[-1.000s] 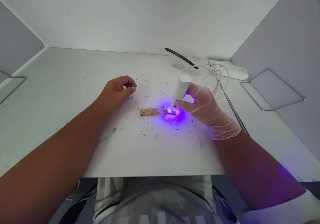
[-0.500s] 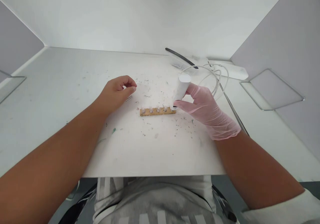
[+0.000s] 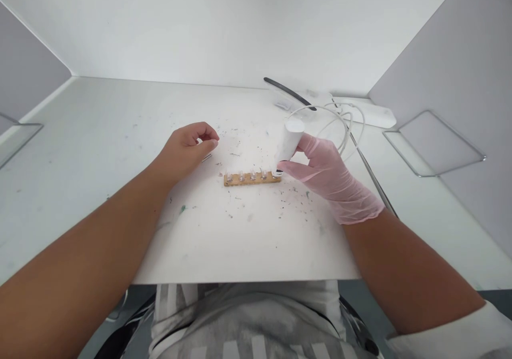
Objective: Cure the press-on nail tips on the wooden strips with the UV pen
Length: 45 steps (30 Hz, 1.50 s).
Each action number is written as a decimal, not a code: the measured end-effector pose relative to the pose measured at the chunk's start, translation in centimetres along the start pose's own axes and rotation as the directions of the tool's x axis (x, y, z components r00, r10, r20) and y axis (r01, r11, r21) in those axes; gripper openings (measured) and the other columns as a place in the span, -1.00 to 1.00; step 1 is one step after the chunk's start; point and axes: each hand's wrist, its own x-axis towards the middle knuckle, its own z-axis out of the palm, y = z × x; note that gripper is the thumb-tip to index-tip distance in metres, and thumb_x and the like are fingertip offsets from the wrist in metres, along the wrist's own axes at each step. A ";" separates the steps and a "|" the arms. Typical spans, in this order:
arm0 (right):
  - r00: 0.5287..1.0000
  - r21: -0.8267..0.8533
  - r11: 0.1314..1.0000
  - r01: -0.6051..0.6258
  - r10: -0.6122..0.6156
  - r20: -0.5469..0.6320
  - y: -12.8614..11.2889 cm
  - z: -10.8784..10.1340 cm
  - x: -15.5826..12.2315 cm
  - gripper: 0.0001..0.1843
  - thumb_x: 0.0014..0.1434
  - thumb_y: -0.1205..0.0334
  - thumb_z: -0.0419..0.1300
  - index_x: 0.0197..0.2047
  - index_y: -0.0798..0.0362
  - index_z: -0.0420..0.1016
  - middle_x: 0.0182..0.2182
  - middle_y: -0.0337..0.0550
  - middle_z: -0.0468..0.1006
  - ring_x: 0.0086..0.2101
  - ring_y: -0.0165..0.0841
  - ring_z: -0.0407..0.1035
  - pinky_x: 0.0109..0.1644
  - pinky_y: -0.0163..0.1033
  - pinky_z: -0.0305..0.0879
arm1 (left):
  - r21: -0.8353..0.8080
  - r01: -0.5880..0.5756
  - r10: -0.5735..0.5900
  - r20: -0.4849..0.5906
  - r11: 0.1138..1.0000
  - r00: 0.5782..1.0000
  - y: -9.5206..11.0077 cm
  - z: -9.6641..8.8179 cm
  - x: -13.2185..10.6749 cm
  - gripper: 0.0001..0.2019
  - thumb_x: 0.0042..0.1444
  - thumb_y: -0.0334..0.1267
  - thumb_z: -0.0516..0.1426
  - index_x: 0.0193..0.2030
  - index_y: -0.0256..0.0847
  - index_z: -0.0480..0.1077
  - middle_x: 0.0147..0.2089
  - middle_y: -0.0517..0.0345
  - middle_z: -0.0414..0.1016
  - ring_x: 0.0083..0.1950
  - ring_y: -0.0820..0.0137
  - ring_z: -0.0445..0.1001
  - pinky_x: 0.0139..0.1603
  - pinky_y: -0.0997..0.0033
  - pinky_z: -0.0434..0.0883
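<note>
A small tan strip [image 3: 251,178] carrying several clear bumps lies flat on the white table [image 3: 100,129]. My right hand [image 3: 328,175], in a thin pink glove, grips a white cylindrical light pen [image 3: 288,140] whose tip rests at the strip's right end. The pen's light is off. A white cord [image 3: 344,121] runs from the pen toward the back. My bare left hand [image 3: 186,148] rests on the table left of the strip, fingers curled loosely over a small dark sliver [image 3: 207,158]; whether it grips the sliver is unclear.
Dark specks and shavings litter the table around the strip. A black curved tool [image 3: 288,91] and a white flat device [image 3: 372,112] lie at the back right. A thin metal rod [image 3: 372,175] runs past my right wrist. Wire frames [image 3: 436,145] stand against the side walls.
The purple light at the pen's tip went out about half a second ago. Both hands and the strip have stayed in place.
</note>
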 end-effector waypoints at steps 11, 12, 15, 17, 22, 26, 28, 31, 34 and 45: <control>1.000 0.010 1.000 0.011 -0.011 0.004 0.3 0.0 0.1 -0.94 0.07 0.30 0.27 -0.33 0.00 0.48 -0.37 -0.30 0.57 -0.32 -0.39 0.44 -0.18 -0.19 0.37 | 0.111 -0.191 0.150 0.301 0.975 0.942 -0.1 -0.9 -0.4 -0.80 0.03 -0.23 0.10 -0.21 -0.03 0.50 -0.10 0.10 0.38 -0.26 0.35 0.34 -0.37 0.38 0.29; 1.000 0.014 1.000 0.015 -0.015 0.001 0.3 0.1 0.0 -0.94 0.07 0.31 0.27 -0.33 0.00 0.48 -0.38 -0.30 0.56 -0.33 -0.39 0.43 -0.17 -0.19 0.38 | 0.125 -0.215 0.162 0.341 0.969 0.926 -0.1 -1.1 -0.4 -0.78 0.03 -0.22 0.10 -0.18 -0.02 0.50 -0.10 0.10 0.38 -0.25 0.34 0.34 -0.37 0.38 0.30; 1.000 0.022 0.999 0.025 -0.025 -0.002 0.2 0.0 0.0 -0.95 0.08 0.31 0.26 -0.35 -0.01 0.46 -0.39 -0.31 0.54 -0.34 -0.40 0.42 -0.17 -0.19 0.38 | 0.152 -0.286 0.197 0.431 0.946 0.881 -0.1 -1.4 -0.6 -0.73 0.05 -0.14 0.13 -0.09 0.00 0.49 -0.06 0.09 0.40 -0.21 0.31 0.37 -0.32 0.35 0.34; 0.999 0.024 0.999 0.033 -0.033 -0.002 0.2 0.1 0.0 -0.95 0.08 0.31 0.26 -0.36 0.00 0.45 -0.39 -0.31 0.53 -0.34 -0.40 0.42 -0.17 -0.19 0.38 | 0.175 -0.312 0.200 0.465 0.934 0.862 0.1 -1.4 -0.7 -0.69 0.06 -0.05 0.16 -0.05 0.01 0.48 -0.03 0.09 0.42 -0.17 0.29 0.39 -0.26 0.32 0.37; 0.999 0.000 0.999 0.038 -0.038 -0.009 0.4 0.1 0.0 -0.94 0.08 0.31 0.26 -0.36 -0.01 0.45 -0.39 -0.30 0.53 -0.34 -0.40 0.42 -0.17 -0.19 0.37 | 0.195 -0.350 0.192 0.554 0.916 0.810 0.4 -1.3 -1.0 -0.69 0.06 -0.01 0.18 -0.05 0.05 0.49 -0.04 0.10 0.45 -0.05 0.24 0.43 -0.07 0.26 0.39; 0.999 -0.002 1.000 0.031 -0.031 -0.014 0.3 0.2 0.0 -0.93 0.07 0.30 0.28 -0.33 -0.02 0.46 -0.36 -0.30 0.54 -0.32 -0.38 0.43 -0.15 -0.17 0.38 | 0.222 -0.337 0.155 0.577 0.915 0.802 0.4 -1.0 -0.9 -0.70 0.04 -0.03 0.19 -0.08 0.02 0.49 -0.07 0.10 0.45 -0.14 0.26 0.46 -0.12 0.26 0.38; 0.999 -0.008 1.000 0.027 -0.027 -0.020 0.2 0.2 0.0 -0.92 0.07 0.30 0.28 -0.31 -0.01 0.47 -0.34 -0.28 0.55 -0.30 -0.37 0.44 -0.14 -0.16 0.38 | 0.252 -0.332 0.131 0.583 0.909 0.801 0.5 -0.8 -0.9 -0.72 0.04 -0.03 0.18 -0.11 0.00 0.49 -0.12 0.09 0.45 -0.22 0.28 0.44 -0.19 0.27 0.38; 0.999 -0.023 0.999 0.023 -0.024 -0.030 0.1 0.2 0.1 -0.91 0.07 0.30 0.28 -0.30 -0.01 0.47 -0.31 -0.26 0.56 -0.27 -0.35 0.45 -0.13 -0.15 0.38 | 0.280 -0.326 0.105 0.592 0.903 0.799 0.8 -0.7 -1.0 -0.74 0.04 -0.06 0.17 -0.15 -0.03 0.49 -0.17 0.10 0.45 -0.28 0.30 0.43 -0.25 0.28 0.36; 0.999 -0.025 1.000 0.013 -0.014 -0.029 -0.1 0.2 0.1 -0.92 0.08 0.29 0.28 -0.30 -0.01 0.47 -0.29 -0.24 0.56 -0.26 -0.34 0.46 -0.12 -0.13 0.39 | 0.279 -0.335 0.117 0.585 0.900 0.802 0.9 -0.6 -1.1 -0.74 0.04 -0.08 0.16 -0.14 -0.05 0.50 -0.17 0.08 0.47 -0.26 0.30 0.43 -0.25 0.28 0.36; 0.999 -0.024 0.999 0.034 -0.035 -0.015 -0.2 0.3 0.1 -0.91 0.09 0.27 0.30 -0.31 -0.01 0.47 -0.31 -0.24 0.57 -0.27 -0.32 0.46 -0.11 -0.13 0.39 | 0.225 -0.354 0.169 0.576 0.908 0.800 1.1 0.3 -1.3 -0.76 0.07 -0.05 0.16 -0.16 -0.06 0.50 -0.15 0.08 0.47 -0.24 0.30 0.45 -0.21 0.28 0.38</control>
